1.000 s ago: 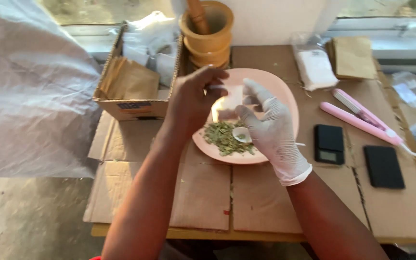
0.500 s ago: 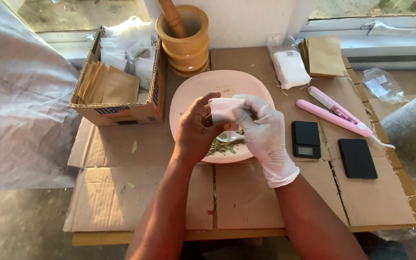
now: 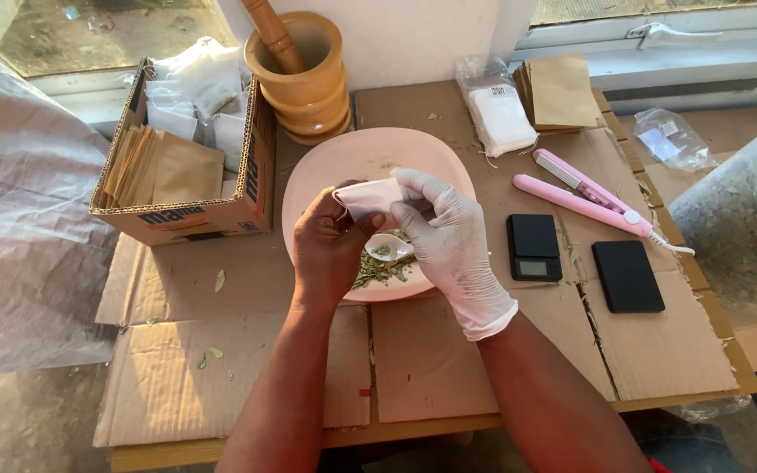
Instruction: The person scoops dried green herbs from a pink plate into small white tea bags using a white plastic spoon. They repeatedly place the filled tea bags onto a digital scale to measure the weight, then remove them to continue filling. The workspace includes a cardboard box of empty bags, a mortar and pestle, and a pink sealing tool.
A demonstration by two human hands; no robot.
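Pinching a small white pouch over a pink plate of dried leaves, both hands' fingers closed.

Wooden mortar (pestle inside), cardboard box, pink hair straightener

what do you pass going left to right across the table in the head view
cardboard box → left hand → right hand → small black scale → flat black device → clear bag of dried leaves

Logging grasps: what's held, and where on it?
Both hands, left hand and gloved right hand, pinch a small white pouch at its top edge.
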